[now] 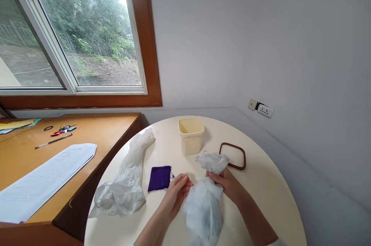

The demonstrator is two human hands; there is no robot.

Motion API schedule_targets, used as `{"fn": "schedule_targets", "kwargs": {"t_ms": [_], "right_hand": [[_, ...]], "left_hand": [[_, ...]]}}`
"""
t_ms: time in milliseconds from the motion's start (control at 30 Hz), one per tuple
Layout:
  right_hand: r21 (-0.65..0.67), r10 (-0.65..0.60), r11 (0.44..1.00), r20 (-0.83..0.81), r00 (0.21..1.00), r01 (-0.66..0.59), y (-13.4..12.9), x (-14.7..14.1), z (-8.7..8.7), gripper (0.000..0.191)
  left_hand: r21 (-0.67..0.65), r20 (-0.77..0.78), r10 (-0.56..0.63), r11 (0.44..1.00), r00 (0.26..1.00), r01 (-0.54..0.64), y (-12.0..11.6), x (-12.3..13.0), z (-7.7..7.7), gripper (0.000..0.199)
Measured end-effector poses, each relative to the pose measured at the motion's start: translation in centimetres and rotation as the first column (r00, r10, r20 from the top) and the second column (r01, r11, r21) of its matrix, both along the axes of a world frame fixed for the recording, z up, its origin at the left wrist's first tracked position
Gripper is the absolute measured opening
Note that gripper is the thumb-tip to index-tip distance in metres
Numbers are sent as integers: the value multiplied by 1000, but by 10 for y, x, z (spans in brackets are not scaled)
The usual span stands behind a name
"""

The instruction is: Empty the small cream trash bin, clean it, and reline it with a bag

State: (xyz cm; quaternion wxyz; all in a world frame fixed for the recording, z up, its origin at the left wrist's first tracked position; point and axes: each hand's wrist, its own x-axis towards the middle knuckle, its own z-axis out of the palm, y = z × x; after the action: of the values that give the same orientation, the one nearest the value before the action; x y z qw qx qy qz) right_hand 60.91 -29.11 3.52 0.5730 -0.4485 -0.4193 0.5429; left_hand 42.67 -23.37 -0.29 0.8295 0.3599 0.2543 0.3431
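A filled white translucent plastic bag [203,209] is gathered at its neck, with a bunched top above. My right hand [227,184] is closed around that neck. Just left of the bag is my left hand [178,194], its fingers curled and pressed together; whatever they may hold is hidden. A small purple drawstring pouch [160,178] lies flat on the table, left of my left hand. Behind the bag stands a cream square plastic tub [191,143] without a lid. A brown rounded-square frame [244,157] lies to the right, beyond my right hand.
Another crumpled plastic bag [127,180] lies on the left of the round cream table [261,207]. A wooden desk [116,126] adjoins it, bearing paper sheets [55,176], a pen [53,141] and keys [65,129]. A wall with sockets [265,110] borders the right.
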Motion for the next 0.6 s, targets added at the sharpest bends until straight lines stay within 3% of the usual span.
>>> {"fn": "schedule_targets", "kwargs": {"t_ms": [167,233,267,433,600], "right_hand": [[44,-269,961,-91,959,274,12,49,25,24],[98,-408,906,-58,911,412,25,72,37,25],[158,-493,851,-93,865,502,34,83,43,25],[177,-583,773,-182,792,610,88,133,52,30],[109,-597,769,-231,768,631,146,161,39,23]], "left_hand": [[16,-27,14,1000,1000,-13,7,-2,-6,16],[22,-37,15,1000,999,-14,8,-2,-7,16],[22,-42,16,1000,999,-15,8,-2,-7,16],[-12,-46,47,999,998,-47,10,1,-6,23],[-30,-15,51,998,999,-51,10,1,-2,23]]}}
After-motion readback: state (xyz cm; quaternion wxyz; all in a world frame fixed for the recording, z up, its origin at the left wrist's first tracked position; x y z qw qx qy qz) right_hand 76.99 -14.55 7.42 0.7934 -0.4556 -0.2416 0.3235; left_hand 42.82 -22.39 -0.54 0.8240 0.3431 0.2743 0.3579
